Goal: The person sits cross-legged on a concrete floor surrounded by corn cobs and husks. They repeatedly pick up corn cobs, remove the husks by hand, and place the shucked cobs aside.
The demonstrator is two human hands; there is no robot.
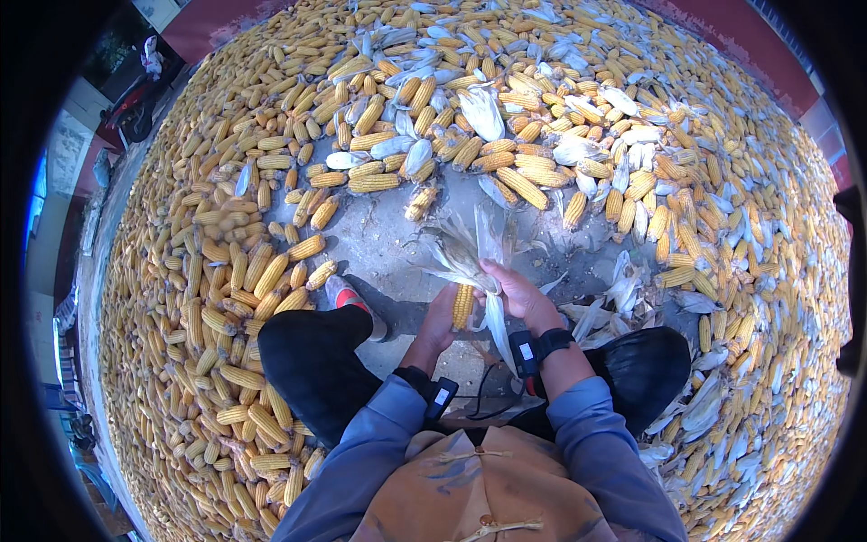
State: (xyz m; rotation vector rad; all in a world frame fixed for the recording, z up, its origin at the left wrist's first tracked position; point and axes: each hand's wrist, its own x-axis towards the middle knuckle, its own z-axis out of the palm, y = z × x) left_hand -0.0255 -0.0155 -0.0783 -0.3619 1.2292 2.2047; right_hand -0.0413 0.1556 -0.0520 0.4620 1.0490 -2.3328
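My left hand (440,315) holds a yellow ear of corn (463,306), its fingers closed around the ear's left side. Pale dry husk leaves (467,261) spread from the ear's upper end, and some hang down on its right. These leaves are gripped by my right hand (511,290), its thumb on top near the base of the husk. Both hands are close together over the concrete floor, between my knees. A wristband with a small black device is on each wrist. The fingertips beneath the husk are partly hidden.
Husked corn ears (271,274) lie in a broad heap in front and on both sides. Loose husks (623,291) are piled by my right knee, and more unhusked ears (482,114) lie ahead. A red wall (779,57) borders the heap; a motorcycle (135,112) stands at far left.
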